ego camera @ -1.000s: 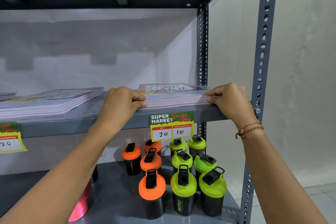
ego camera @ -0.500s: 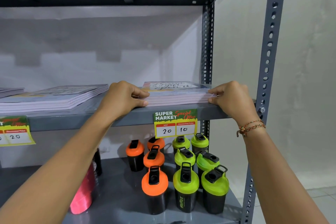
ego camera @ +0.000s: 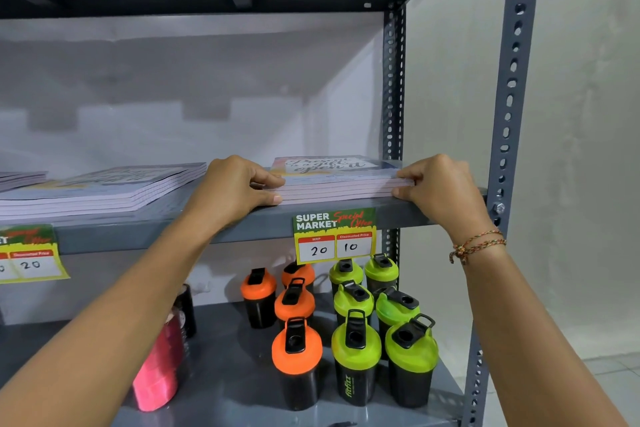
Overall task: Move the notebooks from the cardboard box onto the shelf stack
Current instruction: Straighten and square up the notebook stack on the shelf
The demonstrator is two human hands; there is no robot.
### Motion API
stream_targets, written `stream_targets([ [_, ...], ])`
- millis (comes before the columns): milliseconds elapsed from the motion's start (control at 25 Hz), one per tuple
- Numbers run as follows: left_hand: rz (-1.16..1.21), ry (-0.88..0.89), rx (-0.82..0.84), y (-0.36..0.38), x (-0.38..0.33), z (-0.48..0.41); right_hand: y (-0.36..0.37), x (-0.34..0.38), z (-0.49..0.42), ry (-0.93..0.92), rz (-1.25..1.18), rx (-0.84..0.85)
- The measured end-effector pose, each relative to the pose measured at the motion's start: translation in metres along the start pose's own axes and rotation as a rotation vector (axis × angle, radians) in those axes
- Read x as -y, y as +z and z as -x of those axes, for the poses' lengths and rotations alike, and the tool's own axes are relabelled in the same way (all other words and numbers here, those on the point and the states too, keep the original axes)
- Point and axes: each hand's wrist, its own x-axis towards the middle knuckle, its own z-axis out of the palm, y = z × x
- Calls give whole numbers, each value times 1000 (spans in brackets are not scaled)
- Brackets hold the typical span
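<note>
- While both hands clamp its ends, the grey slotted-steel shelf (ego camera: pixel 194 230) carries the load at its right end.
- Left of it lies another flat stack of lilac-edged notebooks (ego camera: pixel 104 189).
- Between the hands, the small pile of lilac-edged notebooks with a lettered cover (ego camera: pixel 337 180) rests flat on the shelf, unchanged from a second ago, so this batch seems placed.
- Left hand (ego camera: pixel 232 189) pinches the pile's left edge.
- Right hand (ego camera: pixel 438 187) pinches its right edge.
- No cardboard box shows.

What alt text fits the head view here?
Both hands, left hand and right hand, grip the ends of a notebook stack on a grey shelf. Orange and green shaker bottles stand on the shelf below.
</note>
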Motion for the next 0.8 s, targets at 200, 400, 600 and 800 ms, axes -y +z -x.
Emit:
stream_targets([
  [200,-340,335,133,17,-18,-8,14,20,-4,-376,77,267],
  [400,-447,391,292,31,-24,-20,21,18,-9,-388,96,258],
  [600,-289,399,310,33,-19,-25,23,18,-9,-361,53,221],
  [800,-284,378,312,32,-20,-23,24,17,-6,-367,21,205],
])
